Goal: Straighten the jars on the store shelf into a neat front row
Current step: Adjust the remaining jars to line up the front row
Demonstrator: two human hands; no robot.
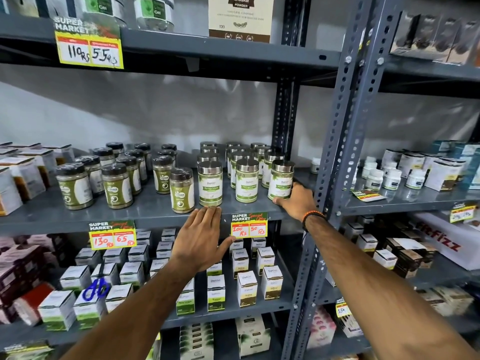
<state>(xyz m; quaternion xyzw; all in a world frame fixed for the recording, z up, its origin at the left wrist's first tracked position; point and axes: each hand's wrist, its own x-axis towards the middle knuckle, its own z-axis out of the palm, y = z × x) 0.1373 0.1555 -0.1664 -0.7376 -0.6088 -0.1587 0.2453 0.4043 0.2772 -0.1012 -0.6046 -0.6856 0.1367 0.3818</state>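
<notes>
Silver-lidded jars with green-and-white labels stand in rows on the grey shelf (145,214). Three stand at the front: a left jar (210,187), a middle jar (246,184) set slightly further back, and a right jar (281,181). My right hand (297,200) wraps the base of the right jar from its right side. My left hand (201,239) is flat with fingers together, its fingertips at the shelf lip just below the left jar, holding nothing. More silver-lidded jars stand behind the front three.
Dark-lidded jars of green powder (118,187) fill the shelf's left half; one (182,190) stands right beside the left silver-lidded jar. A perforated steel upright (335,162) rises just right of my right hand. Price tags (248,226) hang on the shelf lip. Small boxes fill the shelf below.
</notes>
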